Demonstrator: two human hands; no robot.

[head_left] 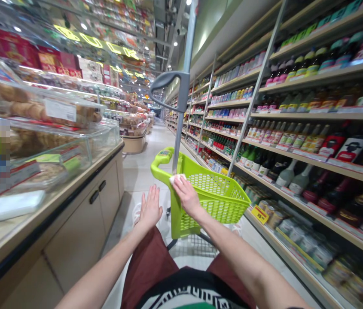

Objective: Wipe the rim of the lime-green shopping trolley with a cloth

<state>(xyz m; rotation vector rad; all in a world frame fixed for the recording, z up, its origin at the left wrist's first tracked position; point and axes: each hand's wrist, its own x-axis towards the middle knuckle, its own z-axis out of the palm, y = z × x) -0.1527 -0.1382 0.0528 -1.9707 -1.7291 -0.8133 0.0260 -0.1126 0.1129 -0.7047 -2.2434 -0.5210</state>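
A lime-green shopping cart [213,199] with perforated basket walls stands right in front of me. My right hand [187,194] presses a small white wipe [177,177] against the cart's near upper edge, close to the base of a grey pole [181,128]. Left of the cart my left hand [150,208] hovers with its fingers stretched out and nothing in it. The cart's green handle [160,165] curves out just above and between both hands. A grey loop-shaped grip [170,90] is fixed to the pole higher up.
On the right, long shelves [316,156] hold bottles and cans. At left runs a wooden counter [71,236] with clear display cases of baked-looking goods and a white plastic bag [9,208] on top. The tiled aisle [160,137] stretches ahead between them.
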